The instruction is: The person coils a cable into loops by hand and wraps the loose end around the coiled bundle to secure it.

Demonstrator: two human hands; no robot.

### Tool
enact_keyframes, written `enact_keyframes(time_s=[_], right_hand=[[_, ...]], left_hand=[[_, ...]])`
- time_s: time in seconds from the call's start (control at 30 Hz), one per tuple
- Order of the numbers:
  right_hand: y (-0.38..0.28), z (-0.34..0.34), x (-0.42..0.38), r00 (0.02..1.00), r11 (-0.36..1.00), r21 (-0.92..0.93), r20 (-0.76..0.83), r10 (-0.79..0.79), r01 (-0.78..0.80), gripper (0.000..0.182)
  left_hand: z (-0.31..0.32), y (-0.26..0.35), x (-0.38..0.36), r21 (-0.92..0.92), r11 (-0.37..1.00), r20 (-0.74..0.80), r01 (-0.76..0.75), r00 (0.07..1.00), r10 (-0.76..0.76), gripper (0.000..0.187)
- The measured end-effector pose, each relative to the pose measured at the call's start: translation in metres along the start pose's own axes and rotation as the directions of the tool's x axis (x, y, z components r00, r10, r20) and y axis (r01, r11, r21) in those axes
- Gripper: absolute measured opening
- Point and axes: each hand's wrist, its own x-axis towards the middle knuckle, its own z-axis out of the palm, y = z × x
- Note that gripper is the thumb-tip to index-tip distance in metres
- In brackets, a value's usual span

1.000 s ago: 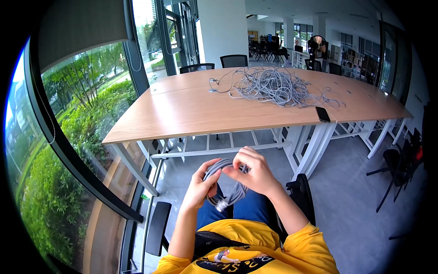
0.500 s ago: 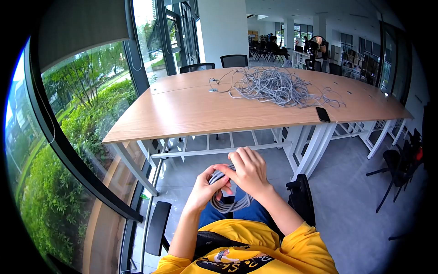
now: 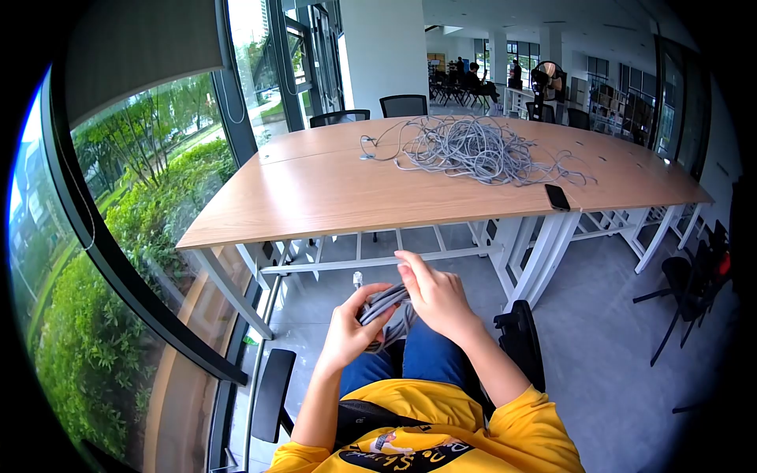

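A coiled grey cable point(image 3: 384, 306) hangs over my lap, gripped between the thumb and fingers of my left hand point(image 3: 348, 329). One clear plug point(image 3: 358, 279) sticks up just above that hand. At the coil's upper right side is my right hand point(image 3: 438, 297), its thumb and fingers bent close to the cable; whether they pinch a strand is hidden. A large tangled heap of grey cables point(image 3: 481, 151) lies on the wooden table in front of me.
The curved wooden table point(image 3: 315, 197) spans the view ahead, with a black phone point(image 3: 557, 197) near its front edge. Chair armrests point(image 3: 274, 394) flank me. Windows are on the left. Black chairs point(image 3: 694, 276) stand at right, and people sit far back.
The coil has tilted and looks narrower in my left hand, and the plug now shows above it. My right hand has turned, with its fingers pointing more up and left.
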Motion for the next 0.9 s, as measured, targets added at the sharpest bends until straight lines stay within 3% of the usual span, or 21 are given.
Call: enact_keyframes(time_s=[0.03, 0.07, 0.1, 0.17, 0.23, 0.27, 0.33, 0.37, 0.43, 0.57, 0.67, 0.77, 0.83, 0.9], right_hand=[[-0.002, -0.001, 0.0, 0.997, 0.999, -0.037, 0.065, 0.037, -0.035, 0.028], [-0.005, -0.002, 0.001, 0.997, 0.999, -0.037, 0.063, 0.039, -0.037, 0.028], [-0.009, -0.005, 0.003, 0.982, 0.989, -0.105, 0.15, 0.116, -0.1, 0.028], [-0.009, -0.006, 0.004, 0.954, 0.972, -0.18, 0.23, 0.194, -0.154, 0.029], [0.0, -0.002, 0.003, 0.977, 0.985, 0.017, 0.137, 0.166, -0.17, 0.036], [0.006, 0.001, 0.003, 0.977, 0.985, 0.019, 0.138, 0.165, -0.169, 0.036], [0.017, 0.004, 0.003, 0.85, 0.863, 0.386, 0.518, 0.09, -0.327, 0.033], [0.018, 0.003, 0.003, 0.852, 0.863, 0.385, 0.515, 0.092, -0.326, 0.033], [0.019, 0.001, 0.004, 0.767, 0.57, 0.601, 0.635, 0.084, -0.56, 0.026], [0.024, -0.003, 0.011, 0.778, 0.468, 0.664, 0.622, 0.088, -0.583, 0.017], [0.019, -0.009, 0.014, 0.788, 0.488, 0.653, 0.603, 0.126, -0.579, 0.013], [0.021, -0.009, 0.017, 0.807, 0.511, 0.653, 0.57, 0.154, -0.559, 0.013], [0.02, -0.006, 0.018, 0.82, 0.523, 0.658, 0.55, 0.158, -0.542, 0.013], [0.016, -0.003, 0.02, 0.846, 0.556, 0.647, 0.476, 0.239, -0.521, 0.013]], left_hand=[[0.001, 0.003, -0.002, 0.108, 0.994, -0.016, 0.007, 1.0, -0.005, 0.03], [0.003, 0.004, -0.002, 0.209, 0.972, -0.023, -0.105, 0.993, 0.112, 0.028], [0.006, 0.003, -0.003, 0.209, 0.973, -0.021, -0.103, 0.994, 0.11, 0.028], [0.01, 0.0, -0.003, 0.362, 0.867, -0.016, -0.344, 0.927, 0.374, 0.028], [0.009, -0.002, -0.004, 0.373, 0.87, -0.013, -0.323, 0.935, 0.353, 0.029], [0.006, -0.009, -0.004, 0.422, 0.835, 0.074, -0.354, 0.931, 0.358, 0.03], [0.008, -0.008, -0.006, 0.462, 0.788, 0.17, -0.407, 0.913, 0.372, 0.031], [0.008, -0.009, -0.005, 0.461, 0.787, 0.174, -0.411, 0.911, 0.374, 0.031], [0.006, -0.012, -0.006, 0.451, 0.794, 0.215, -0.407, 0.913, 0.346, 0.028], [0.006, -0.006, -0.004, 0.309, 0.864, 0.246, -0.398, 0.911, 0.331, 0.028], [0.007, 0.002, -0.006, 0.091, 0.967, 0.302, -0.237, 0.932, 0.2, 0.026], [0.002, -0.004, -0.005, 0.019, 0.99, 0.353, -0.137, 0.928, 0.121, 0.024], [0.003, -0.011, -0.003, -0.01, 0.991, 0.371, -0.131, 0.92, 0.126, 0.025], [0.005, -0.012, -0.002, -0.073, 0.975, 0.414, -0.211, 0.882, 0.223, 0.025]])
